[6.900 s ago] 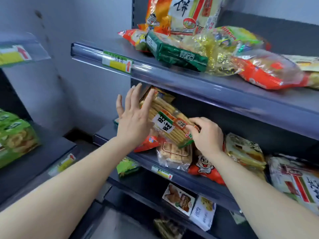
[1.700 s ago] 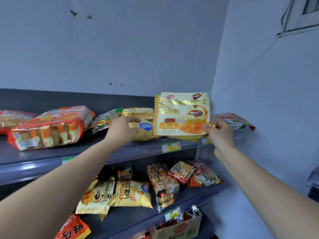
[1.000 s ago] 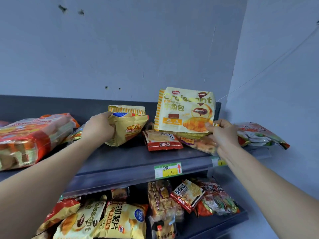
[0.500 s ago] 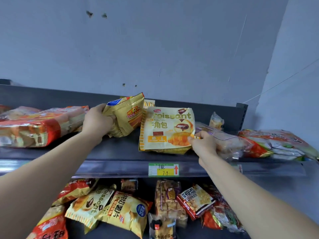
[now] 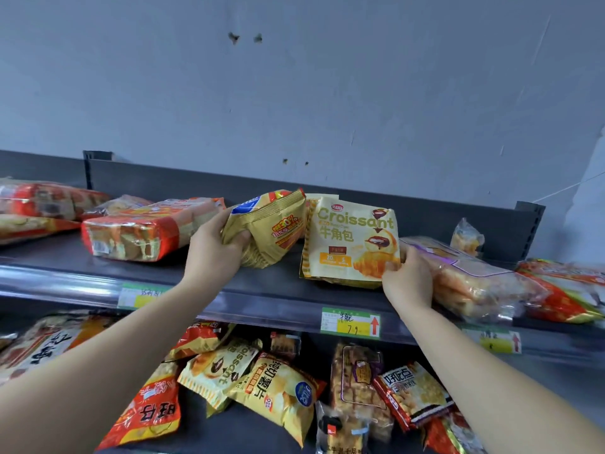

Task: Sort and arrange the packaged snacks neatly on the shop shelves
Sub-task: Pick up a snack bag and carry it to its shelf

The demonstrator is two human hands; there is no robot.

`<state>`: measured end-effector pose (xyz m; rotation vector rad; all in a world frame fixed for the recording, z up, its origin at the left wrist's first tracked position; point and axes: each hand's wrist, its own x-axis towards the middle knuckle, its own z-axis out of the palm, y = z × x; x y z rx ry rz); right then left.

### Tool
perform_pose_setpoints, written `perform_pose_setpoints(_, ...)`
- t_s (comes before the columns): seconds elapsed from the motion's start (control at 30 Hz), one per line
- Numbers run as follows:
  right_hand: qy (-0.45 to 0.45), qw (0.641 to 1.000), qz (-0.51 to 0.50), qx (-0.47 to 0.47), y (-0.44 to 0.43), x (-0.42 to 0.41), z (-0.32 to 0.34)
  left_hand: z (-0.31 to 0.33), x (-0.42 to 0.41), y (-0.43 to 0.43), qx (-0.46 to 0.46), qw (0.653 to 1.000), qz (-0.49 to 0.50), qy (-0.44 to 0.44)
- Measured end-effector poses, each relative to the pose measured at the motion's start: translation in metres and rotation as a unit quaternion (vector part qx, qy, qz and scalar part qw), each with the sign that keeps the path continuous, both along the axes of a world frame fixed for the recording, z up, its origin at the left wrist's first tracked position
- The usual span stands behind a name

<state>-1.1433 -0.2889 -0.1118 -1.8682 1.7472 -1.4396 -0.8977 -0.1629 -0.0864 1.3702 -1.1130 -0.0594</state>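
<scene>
On the top shelf (image 5: 268, 290), my left hand (image 5: 212, 253) grips a yellow chips bag (image 5: 271, 231) by its left side, tilted and resting on the shelf. Right beside it stands a pale yellow Croissant bag (image 5: 347, 237), upright against the shelf's back panel; my right hand (image 5: 407, 276) pinches its lower right corner. The two bags touch at their top edges.
A red biscuit pack (image 5: 144, 231) lies left of my left hand, more red packs (image 5: 42, 204) further left. A clear bread bag (image 5: 474, 283) and red-green packs (image 5: 566, 290) lie at right. The lower shelf holds several jumbled bags (image 5: 278, 388). Price tags (image 5: 352, 324) line the shelf edge.
My view has shifted left and closer. The Croissant bag now stands more upright beside the chips bag, and my left hand has brought the chips bag down onto the shelf.
</scene>
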Motion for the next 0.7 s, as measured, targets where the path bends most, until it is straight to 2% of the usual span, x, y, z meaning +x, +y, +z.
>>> perform_pose_setpoints(0.1, 0.098, 0.994, 0.0, -0.056, 0.007, 0.006, -0.005, -0.006, -0.008, 0.011, -0.025, 0.999, 0.013, -0.025)
perform_pose_setpoints(0.2, 0.217, 0.976, -0.013, -0.024, 0.008, 0.006, -0.005, -0.009, -0.011, 0.022, -0.051, 0.998, 0.019, -0.039)
perform_pose_setpoints(0.37, 0.255, 0.966, -0.015, 0.051, 0.021, 0.013, 0.003, -0.002, -0.013, 0.04, -0.094, 0.993, 0.019, -0.075)
perform_pose_setpoints(0.43, 0.253, 0.967, -0.012, 0.004, 0.039, 0.027, 0.01, 0.002, -0.011, 0.047, -0.101, 0.988, 0.027, -0.113)
perform_pose_setpoints(0.47, 0.219, 0.975, 0.017, -0.043, 0.048, 0.037, 0.014, 0.003, -0.009, 0.05, -0.105, 0.985, 0.029, -0.137)
perform_pose_setpoints(0.5, 0.135, 0.985, 0.075, -0.073, 0.06, 0.05, 0.021, 0.003, -0.005, 0.053, -0.111, 0.98, 0.03, -0.162)
perform_pose_setpoints(0.53, 0.009, 0.987, 0.154, -0.055, 0.075, 0.065, 0.032, 0.003, 0.0, 0.057, -0.119, 0.974, 0.03, -0.19)
perform_pose_setpoints(0.57, -0.133, 0.961, 0.243, 0.008, 0.093, 0.078, 0.046, 0.002, 0.005, 0.06, -0.126, 0.967, 0.031, -0.221)
perform_pose_setpoints(0.6, -0.244, 0.91, 0.321, 0.097, 0.107, 0.091, 0.057, 0.001, 0.011, 0.064, -0.132, 0.958, 0.037, -0.253)
perform_pose_setpoints(0.63, -0.308, 0.851, 0.389, 0.17, 0.119, 0.102, 0.066, -0.001, 0.019, 0.069, -0.133, 0.949, 0.047, -0.28)
perform_pose_setpoints(0.67, -0.333, 0.806, 0.442, 0.208, 0.128, 0.111, 0.072, -0.003, 0.027, 0.075, -0.125, 0.944, 0.058, -0.299)
perform_pose_setpoints(0.7, -0.334, 0.778, 0.484, 0.22, 0.135, 0.119, 0.075, -0.005, 0.036, 0.082, -0.106, 0.942, 0.063, -0.313)
